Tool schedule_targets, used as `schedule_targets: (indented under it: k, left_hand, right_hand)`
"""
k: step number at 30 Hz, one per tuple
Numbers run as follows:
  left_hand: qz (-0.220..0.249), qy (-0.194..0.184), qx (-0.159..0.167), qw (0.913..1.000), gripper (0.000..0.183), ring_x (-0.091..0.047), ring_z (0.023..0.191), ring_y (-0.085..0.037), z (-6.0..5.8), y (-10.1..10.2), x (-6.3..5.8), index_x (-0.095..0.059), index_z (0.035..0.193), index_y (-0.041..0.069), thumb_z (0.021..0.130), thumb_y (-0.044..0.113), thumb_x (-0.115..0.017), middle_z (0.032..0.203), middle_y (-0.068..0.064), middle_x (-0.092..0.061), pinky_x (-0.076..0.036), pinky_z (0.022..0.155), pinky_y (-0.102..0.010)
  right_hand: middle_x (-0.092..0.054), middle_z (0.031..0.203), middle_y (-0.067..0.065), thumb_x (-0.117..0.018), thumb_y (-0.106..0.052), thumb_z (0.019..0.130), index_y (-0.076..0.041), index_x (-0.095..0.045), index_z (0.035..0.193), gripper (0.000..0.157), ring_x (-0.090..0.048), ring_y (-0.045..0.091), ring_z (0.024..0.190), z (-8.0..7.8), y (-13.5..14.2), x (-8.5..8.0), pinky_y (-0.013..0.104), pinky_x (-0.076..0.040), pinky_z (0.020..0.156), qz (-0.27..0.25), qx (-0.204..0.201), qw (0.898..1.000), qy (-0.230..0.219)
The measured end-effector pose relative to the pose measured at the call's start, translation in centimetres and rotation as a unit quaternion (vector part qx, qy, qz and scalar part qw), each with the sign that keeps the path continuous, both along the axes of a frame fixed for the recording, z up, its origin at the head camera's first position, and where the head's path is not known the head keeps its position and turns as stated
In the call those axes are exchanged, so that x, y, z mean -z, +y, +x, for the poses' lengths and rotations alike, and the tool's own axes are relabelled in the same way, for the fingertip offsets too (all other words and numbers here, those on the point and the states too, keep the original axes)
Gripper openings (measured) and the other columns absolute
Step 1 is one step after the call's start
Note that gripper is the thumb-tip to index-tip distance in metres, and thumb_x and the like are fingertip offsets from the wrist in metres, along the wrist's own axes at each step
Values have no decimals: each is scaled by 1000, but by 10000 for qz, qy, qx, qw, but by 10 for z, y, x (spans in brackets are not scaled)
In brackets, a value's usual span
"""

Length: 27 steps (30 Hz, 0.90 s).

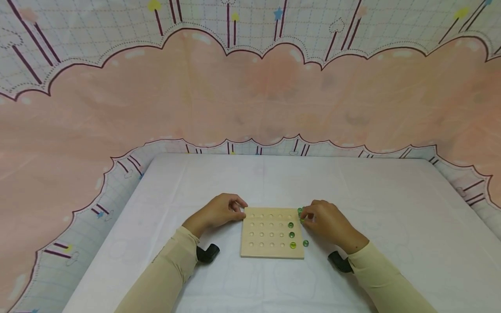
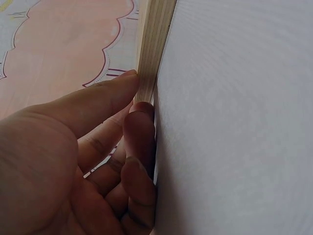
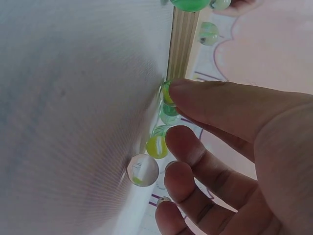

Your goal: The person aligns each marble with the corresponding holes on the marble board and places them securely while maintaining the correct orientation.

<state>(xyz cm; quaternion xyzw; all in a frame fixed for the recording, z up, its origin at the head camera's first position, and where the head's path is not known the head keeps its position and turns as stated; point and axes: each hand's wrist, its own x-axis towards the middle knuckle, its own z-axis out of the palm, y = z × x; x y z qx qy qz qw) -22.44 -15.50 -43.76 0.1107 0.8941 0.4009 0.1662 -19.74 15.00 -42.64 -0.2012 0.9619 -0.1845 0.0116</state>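
The board (image 1: 270,253) is matt, smooth pale wood, finely grained along its edge; the marbles (image 1: 306,243) look like glossy, see-through glass. Matt cloth makes the lightly creased tablecloth (image 1: 250,287), the far printed backdrop (image 1: 250,100) and both sleeves (image 1: 156,274).

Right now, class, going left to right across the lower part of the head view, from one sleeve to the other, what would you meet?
Left sleeve, left hand, wooden board, right hand, right sleeve.

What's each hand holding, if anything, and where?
The left hand holds the pale rectangular wooden board by its far left corner. The right hand touches a round yellow-green glass marble; any pinch is hidden.
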Motion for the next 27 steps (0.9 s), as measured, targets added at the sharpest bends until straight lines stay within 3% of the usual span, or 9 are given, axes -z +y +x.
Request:
schedule_targets:
  k: [27]
  left_hand:
    - [-15,11,-17,10000,23,-51,70,-13,2,1,0,-65,98,20,77,23,-74,77,2,-59,-42,66,-27]
  right_hand:
    - [-58,73,-7,-74,-10,74,-17,-71,81,10,-49,8,69,0,2,3,26,-41,63,26,-17,9998,176]
